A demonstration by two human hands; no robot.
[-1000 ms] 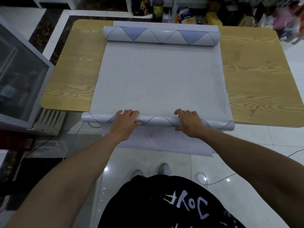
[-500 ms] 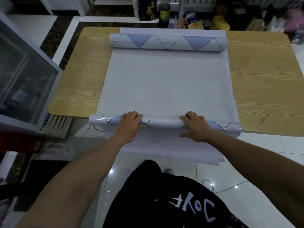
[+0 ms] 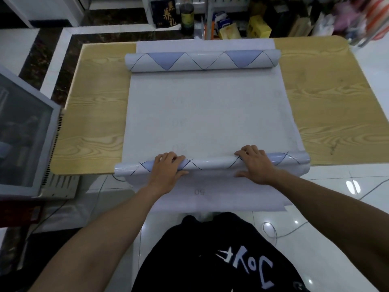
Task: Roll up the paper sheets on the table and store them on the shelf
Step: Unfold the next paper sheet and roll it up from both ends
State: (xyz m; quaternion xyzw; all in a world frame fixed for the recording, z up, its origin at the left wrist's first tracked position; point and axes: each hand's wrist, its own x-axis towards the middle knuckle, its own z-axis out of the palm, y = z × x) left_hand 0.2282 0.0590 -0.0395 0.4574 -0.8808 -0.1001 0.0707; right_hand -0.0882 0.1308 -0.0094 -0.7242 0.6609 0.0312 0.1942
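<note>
A large white paper sheet (image 3: 208, 114) lies flat across the middle of the wooden table (image 3: 99, 106). Its far end is curled into a thick roll (image 3: 202, 61) with a blue diamond pattern. Its near end is a thin roll (image 3: 212, 164) along the table's front edge. My left hand (image 3: 166, 167) wraps over the thin roll left of centre. My right hand (image 3: 254, 163) presses on it right of centre. A second sheet (image 3: 221, 194) hangs below the table edge under the thin roll.
A grey glass-fronted cabinet (image 3: 25, 135) stands at the left, close to the table. Shelving with boxes (image 3: 259, 28) and a dark bottle (image 3: 187, 17) lines the far side. Cables (image 3: 273, 230) lie on the tiled floor near my legs.
The thin roll has turned forward a little onto the table under both hands. The camera has shifted closer and slightly forward, so the table sits lower in view.
</note>
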